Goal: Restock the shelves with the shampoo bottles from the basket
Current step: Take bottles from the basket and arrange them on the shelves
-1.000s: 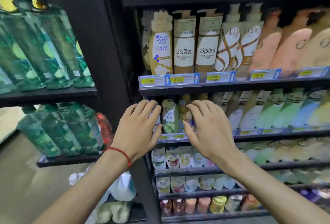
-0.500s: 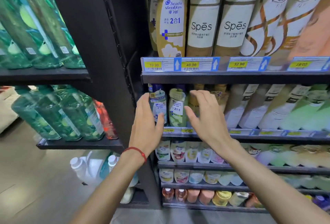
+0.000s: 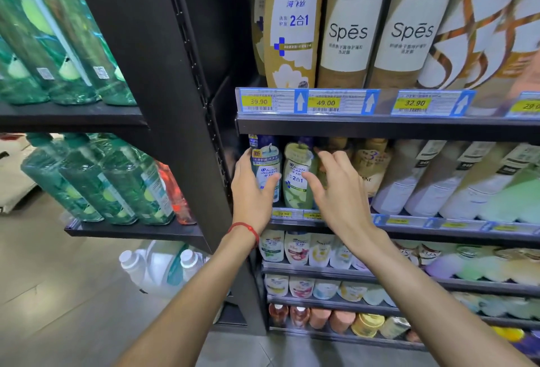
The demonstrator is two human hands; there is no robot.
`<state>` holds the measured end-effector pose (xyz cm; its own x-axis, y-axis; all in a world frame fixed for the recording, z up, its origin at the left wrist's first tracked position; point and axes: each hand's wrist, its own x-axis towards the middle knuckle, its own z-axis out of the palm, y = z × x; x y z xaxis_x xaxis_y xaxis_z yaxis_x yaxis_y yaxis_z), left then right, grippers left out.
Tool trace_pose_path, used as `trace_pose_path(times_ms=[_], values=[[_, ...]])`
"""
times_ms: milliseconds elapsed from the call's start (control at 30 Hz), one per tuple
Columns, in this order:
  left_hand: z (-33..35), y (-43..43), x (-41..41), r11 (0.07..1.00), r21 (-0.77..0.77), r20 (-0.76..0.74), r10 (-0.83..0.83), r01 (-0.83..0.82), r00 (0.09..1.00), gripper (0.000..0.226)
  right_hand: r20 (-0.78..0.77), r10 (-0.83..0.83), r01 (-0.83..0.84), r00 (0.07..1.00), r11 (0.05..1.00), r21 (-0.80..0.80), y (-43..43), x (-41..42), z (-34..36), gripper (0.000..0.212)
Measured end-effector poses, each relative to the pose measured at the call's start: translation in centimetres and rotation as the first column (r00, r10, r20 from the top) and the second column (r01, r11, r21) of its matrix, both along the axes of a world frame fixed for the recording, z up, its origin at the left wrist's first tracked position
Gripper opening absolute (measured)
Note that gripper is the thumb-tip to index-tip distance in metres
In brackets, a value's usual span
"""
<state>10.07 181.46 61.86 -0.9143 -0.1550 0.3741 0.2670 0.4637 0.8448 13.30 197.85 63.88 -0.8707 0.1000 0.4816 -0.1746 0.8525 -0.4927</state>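
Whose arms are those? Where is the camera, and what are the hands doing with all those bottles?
Those are a person's own arms. The camera sits on their head, so you see what they see. In front is a shop shelf of shampoo bottles. The left hand, with a red string at its wrist, holds a blue bottle between thumb and fingers. The right hand is open, fingers spread by the green bottle beside it.

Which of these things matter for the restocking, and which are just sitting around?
In the job: left hand gripping the blue-capped shampoo bottle; open right hand at the green shampoo bottle; their shelf.
Just about: Spes bottles above; tall teal bottles on the left rack; white jugs on the floor.
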Motion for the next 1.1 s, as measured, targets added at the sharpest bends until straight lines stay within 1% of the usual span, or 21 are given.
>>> trace_pose_path(times_ms=[67, 133, 267, 333, 467, 567, 733, 867, 967, 1100], values=[[0.1, 0.5, 0.0, 0.999, 0.014, -0.016, 0.032, -0.032, 0.999, 0.060, -0.005, 0.007, -0.007, 1.000, 1.000, -0.015, 0.0, -0.1, 0.0, 0.042], [0.1, 0.9, -0.1, 0.999, 0.011, -0.032, 0.054, -0.053, 0.998, 0.053, -0.017, 0.017, -0.017, 1.000, 0.999, -0.033, 0.1, -0.2, 0.0, 0.041], [0.2, 1.0, -0.2, 0.994, -0.056, -0.071, 0.091, -0.096, 0.993, 0.026, -0.027, 0.028, -0.030, 0.999, 0.998, -0.053, 0.2, -0.3, 0.3, 0.038], [0.1, 0.9, -0.3, 0.992, -0.064, -0.070, 0.105, -0.109, 0.992, 0.024, -0.034, 0.032, -0.034, 0.999, 0.998, -0.060, 0.2, -0.4, 0.5, 0.038], [0.1, 0.6, -0.3, 0.991, -0.083, -0.074, 0.095, -0.101, 0.993, 0.031, -0.031, 0.040, -0.041, 0.999, 0.998, -0.047, 0.4, -0.4, 0.6, 0.035], [0.1, 0.7, -0.1, 0.989, -0.104, -0.086, 0.100, -0.108, 0.991, 0.026, -0.033, 0.049, -0.051, 0.998, 0.997, -0.050, 0.6, -0.5, 0.5, 0.033], [0.4, 0.2, -0.4, 0.991, -0.096, -0.062, 0.083, -0.089, 0.995, 0.020, -0.040, 0.046, -0.048, 0.998, 0.998, -0.031, 1.1, -0.9, 0.4, 0.017], [0.4, -0.1, -0.6, 0.992, -0.103, -0.036, 0.069, -0.072, 0.997, 0.025, -0.039, 0.053, -0.053, 0.998, 0.999, -0.012, 1.3, -1.0, 0.4, 0.016], [0.5, -0.1, -0.6, 0.994, -0.082, -0.011, 0.066, -0.067, 0.998, 0.037, -0.041, 0.067, -0.068, 0.997, 0.997, -0.022, 1.2, -1.0, 0.3, 0.019], [0.7, -0.1, -0.2, 0.997, -0.032, 0.065, 0.077, -0.075, 0.995, 0.054, -0.044, 0.075, -0.076, 0.996, 0.997, -0.029, 1.1, -0.9, 0.1, 0.028]])
